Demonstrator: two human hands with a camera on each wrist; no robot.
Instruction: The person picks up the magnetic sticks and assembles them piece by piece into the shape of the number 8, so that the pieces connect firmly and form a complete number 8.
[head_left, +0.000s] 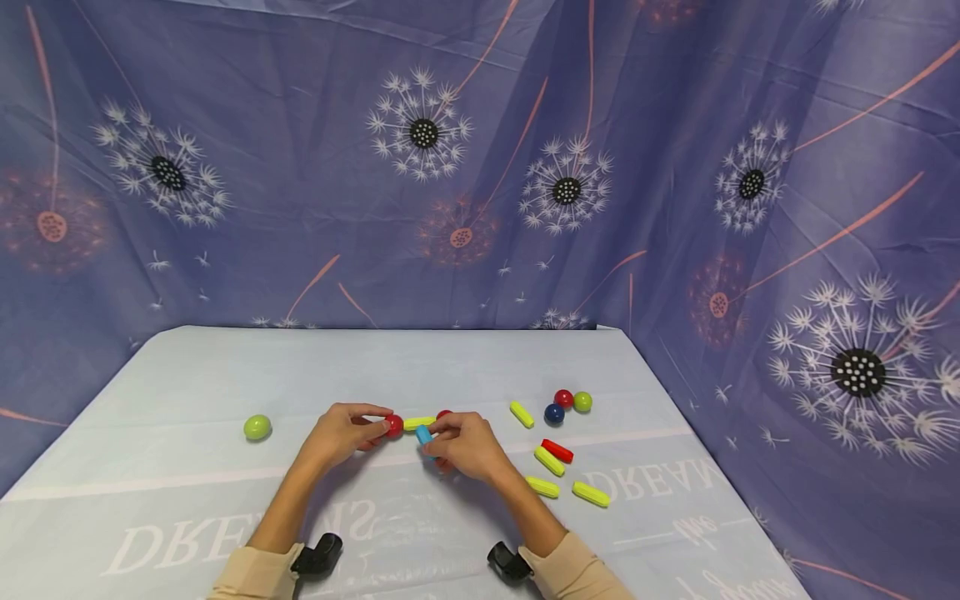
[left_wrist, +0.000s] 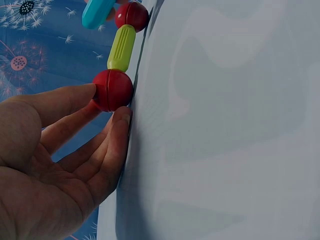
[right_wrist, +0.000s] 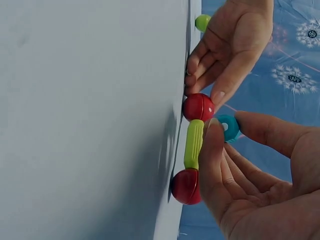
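Observation:
A yellow-green ribbed rod (left_wrist: 121, 49) links two red balls, one at each end, low over the table. My left hand (head_left: 347, 435) pinches the nearer red ball (left_wrist: 113, 90) between thumb and fingers. The other red ball (right_wrist: 186, 186) is at the rod's far end, partly covered by my right hand in the head view. Between thumb and fingertips, my right hand (head_left: 467, 446) pinches a blue rod (head_left: 425, 439). In the right wrist view this rod's round end, with a pale dot, faces the camera beside the joined pieces.
A green ball (head_left: 257, 427) lies on the table at left. To the right are a red ball (head_left: 564, 399), a dark blue ball (head_left: 554, 414) and another green ball (head_left: 582, 402). Nearer lie a red rod (head_left: 557, 451) and several yellow-green rods (head_left: 591, 494). A patterned curtain (head_left: 480, 167) hangs behind.

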